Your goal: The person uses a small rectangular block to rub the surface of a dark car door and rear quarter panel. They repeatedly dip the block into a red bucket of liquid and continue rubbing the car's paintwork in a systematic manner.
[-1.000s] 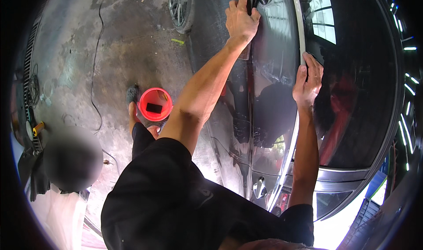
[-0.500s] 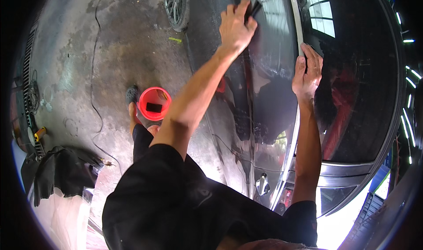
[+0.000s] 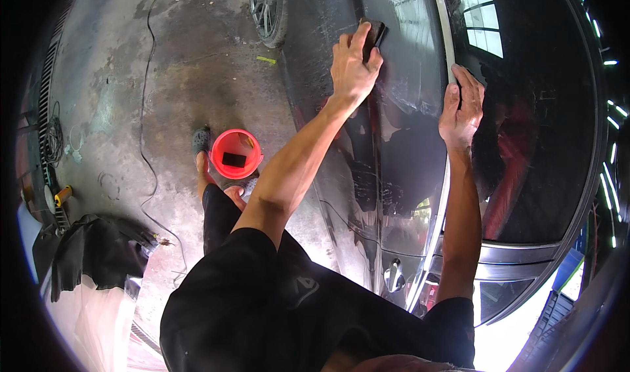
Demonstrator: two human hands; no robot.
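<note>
A dark block (image 3: 376, 34) in the left hand (image 3: 353, 67), held against a car door (image 3: 410, 70)

The block lies toward the end of the door nearest the wheel (image 3: 266, 8), well apart from the pale strip (image 3: 447, 37) that runs along the door's window edge. It looks light and fairly stiff, perhaps with a little give, and unlikely to break. The glossy panel could let it slide easily, so a firm hold along both long sides seems best — thumb on one, fingers on the other — with its face left free. That face is turned away here, so how flatly it meets the door cannot be told.

The left hand is closed about the block: the index finger reaches along it, the thumb sits by its near end, and the remaining fingers are bent at the side away from the window. The left arm is stretched out long and slants across the body, with only a slight bend at the elbow.

The right hand (image 3: 461, 109) rests over the pale strip, its thumb toward the door and its fingers laid toward the dark glass (image 3: 551, 63). The fingers are lightly bent, with a gap between them and the thumb, and no loose thing shows in them. The right forearm runs nearly parallel to the strip.

On the floor, a red bucket (image 3: 225, 141) has another black block (image 3: 233, 159) inside.
</note>
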